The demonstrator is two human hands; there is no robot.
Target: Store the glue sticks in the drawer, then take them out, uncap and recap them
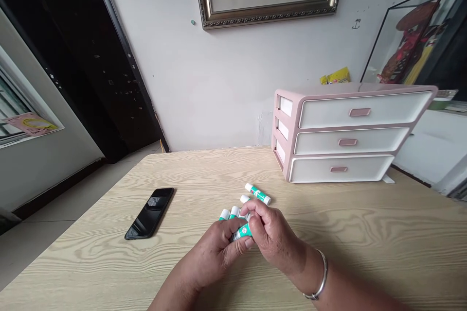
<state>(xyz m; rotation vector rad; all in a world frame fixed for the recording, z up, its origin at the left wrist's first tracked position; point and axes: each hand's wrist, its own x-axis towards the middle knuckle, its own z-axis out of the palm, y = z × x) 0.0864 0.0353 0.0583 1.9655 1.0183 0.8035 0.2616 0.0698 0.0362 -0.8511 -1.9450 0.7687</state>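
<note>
A green-and-white glue stick lies across the fingers of my left hand, which is closed round its body. My right hand, with a silver bangle at the wrist, is closed at the right end of that stick; its fingers hide this end and whether a cap is there. Just beyond my hands, several similar glue sticks lie side by side, partly covered by my fingers. One more glue stick rests at a slant farther back, its whole length showing.
A black phone lies on the wooden table to the left. At the back right stands a pink-and-white drawer unit, a yellow packet showing behind its top. A framed picture hangs on the wall.
</note>
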